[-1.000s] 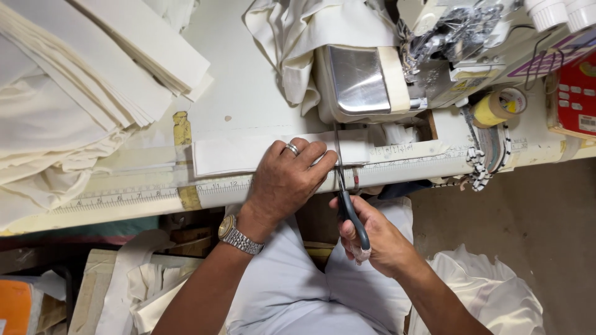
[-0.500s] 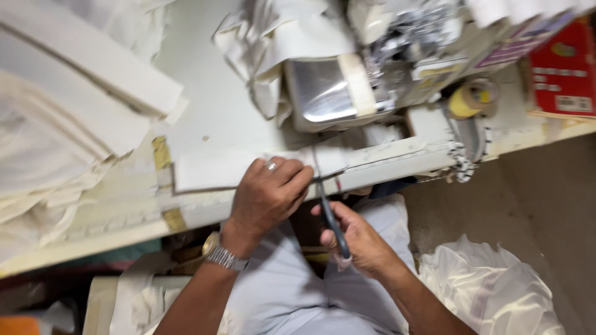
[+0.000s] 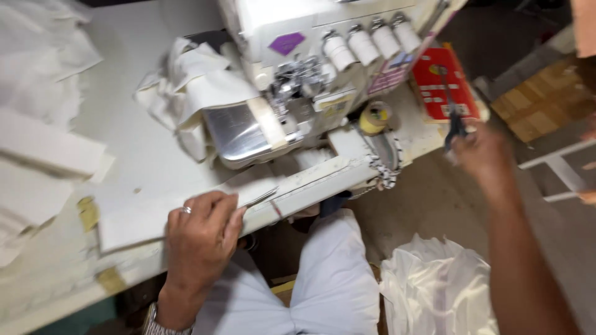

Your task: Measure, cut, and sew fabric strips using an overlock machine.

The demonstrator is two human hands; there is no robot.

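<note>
Cream fabric strip (image 3: 155, 220) is pinned flat on the counter (image 3: 143, 149) by the left hand (image 3: 202, 232), fingers pressed down on its right end; its long axis runs left-right along the counter's front edge. One pair of scissors (image 3: 453, 121) is gripped in the right hand (image 3: 484, 152), raised well apart to the right, blurred. Left hand is nearer the strip. Three thread spools (image 3: 366, 44) are counted on one sewing machine (image 3: 292, 80); one tape roll (image 3: 374, 118) sits beside it.

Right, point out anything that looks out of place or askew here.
Two things stand out. The cream fabric heap is bunched loosely against the sewing machine, not stacked flat. The right hand holds the scissors raised off the table's right end. The left hand presses a flat strip.
</note>
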